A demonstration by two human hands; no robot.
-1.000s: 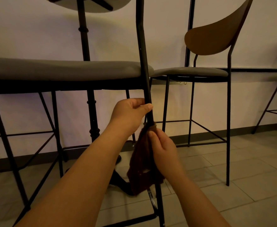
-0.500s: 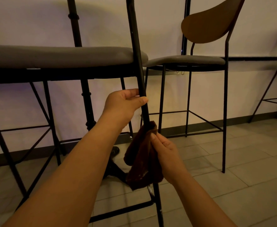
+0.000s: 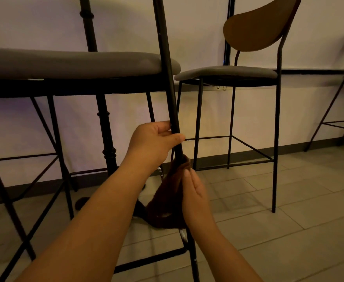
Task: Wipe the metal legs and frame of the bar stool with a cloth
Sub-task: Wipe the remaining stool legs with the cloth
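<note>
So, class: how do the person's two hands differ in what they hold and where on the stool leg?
The left hand grips the bare stool leg; the right hand holds the brown cloth around it. The left hand sits higher, the right hand lower. Both are on the same leg.

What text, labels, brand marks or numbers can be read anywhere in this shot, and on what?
None readable.
Near stool leg, brown cloth, left hand, right hand: no print visible.
Second stool backrest and grey seat: plain, no label.
Small bright speck on the dark vertical strip at the wall: too small to tell whether it is text.
</note>
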